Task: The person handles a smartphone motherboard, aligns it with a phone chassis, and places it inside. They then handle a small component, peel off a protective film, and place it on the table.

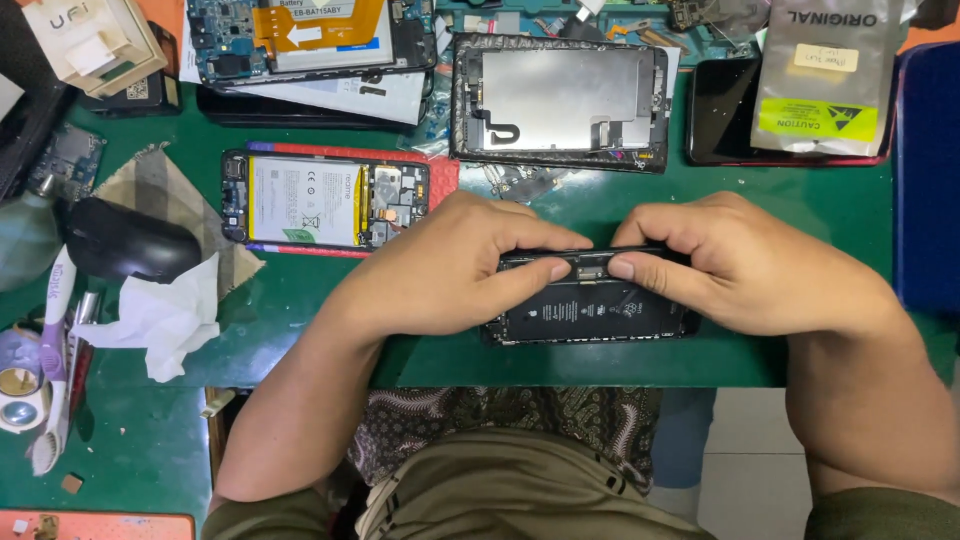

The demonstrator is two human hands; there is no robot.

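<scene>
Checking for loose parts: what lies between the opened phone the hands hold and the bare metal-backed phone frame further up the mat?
In the head view, only small loose metal bits on green mat between held phone and frame.

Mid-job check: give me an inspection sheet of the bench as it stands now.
Surface: green mat, crowded toward the far edge.
Job's things: opened black phone, battery side up, near front edge.
Clutter: opened phone with white battery; phone frame with metal plate; crumpled tissue; black mouse; silver pouch.
Hands: left hand and right hand both grip the black phone's far edge, thumbs pressing on it.
Cables: nothing seen.
Surroundings: blue object at right; pale floor below.
</scene>
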